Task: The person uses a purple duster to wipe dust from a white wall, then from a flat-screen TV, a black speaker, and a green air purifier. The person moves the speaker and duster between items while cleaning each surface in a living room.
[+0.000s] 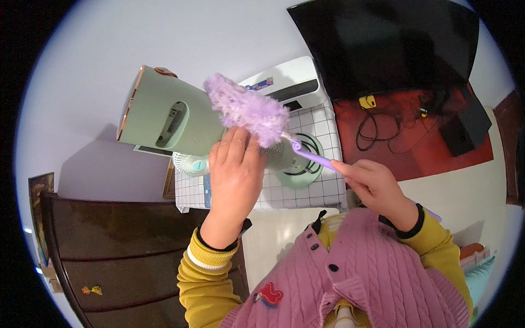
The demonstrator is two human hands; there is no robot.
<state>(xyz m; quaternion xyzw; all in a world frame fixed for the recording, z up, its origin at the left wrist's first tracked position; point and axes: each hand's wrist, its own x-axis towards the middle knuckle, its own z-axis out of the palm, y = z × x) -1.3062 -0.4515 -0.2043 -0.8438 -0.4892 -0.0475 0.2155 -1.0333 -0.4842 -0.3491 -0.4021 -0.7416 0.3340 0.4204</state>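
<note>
A duster with a fluffy lilac head (249, 111) and a purple handle (317, 159) is in my right hand (373, 185), whose fingers are closed round the handle. Its fluff lies against a pale green standing appliance (199, 123) with a copper-coloured rim, an oval recess and a round base (298, 177). My left hand (236, 167) grips the appliance's narrower middle, fingers just below the fluff. That hand hides part of the body, and I cannot tell how far its thumb reaches round. A dark cable lies coiled on the base.
A checked cloth (265, 197) covers the table, which also bears a white machine (287, 76) and a small fan (191, 164). To the right, a large black screen (388, 44) stands above a red surface (377, 147) with loose cables. Dark wooden furniture (126, 229) is at left.
</note>
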